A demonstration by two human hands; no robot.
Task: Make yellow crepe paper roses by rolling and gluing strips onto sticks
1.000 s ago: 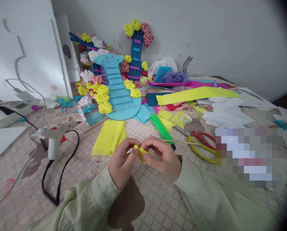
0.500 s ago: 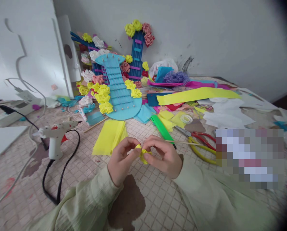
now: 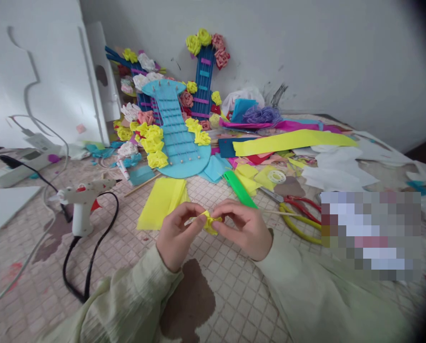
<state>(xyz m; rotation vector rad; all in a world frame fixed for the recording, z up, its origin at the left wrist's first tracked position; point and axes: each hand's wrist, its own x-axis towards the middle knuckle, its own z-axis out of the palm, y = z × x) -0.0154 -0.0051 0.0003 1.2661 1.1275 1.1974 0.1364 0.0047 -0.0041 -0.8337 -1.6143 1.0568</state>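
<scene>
Between the fingertips of both hands is a small yellow paper flower (image 3: 210, 225), crumpled and folded. My left hand (image 3: 180, 232) pinches its left side with thumb and forefinger. On the other side my right hand (image 3: 243, 228) grips it, also with thumb and fingers. Yellow crepe paper sheets (image 3: 158, 202) lie just beyond my left hand. A green utility knife (image 3: 239, 189) and a thin wooden stick (image 3: 279, 213) are close to my right hand. Farther back leans a light blue paper guitar (image 3: 179, 143) edged with yellow paper flowers (image 3: 152, 145).
A white glue gun (image 3: 82, 209) with a black cord stands at left, near a power strip (image 3: 18, 166). Scissors (image 3: 273, 194) and red-and-yellow-handled tools lie at right. Paper scraps, a yellow strip (image 3: 295, 142) and purple yarn (image 3: 261, 114) cover the back. A blurred patch hides the right side.
Both hands have shifted up very slightly, and the yellow flower has been turned between the fingers. A flap of it now sticks up by my left fingertips. The rest is unchanged.
</scene>
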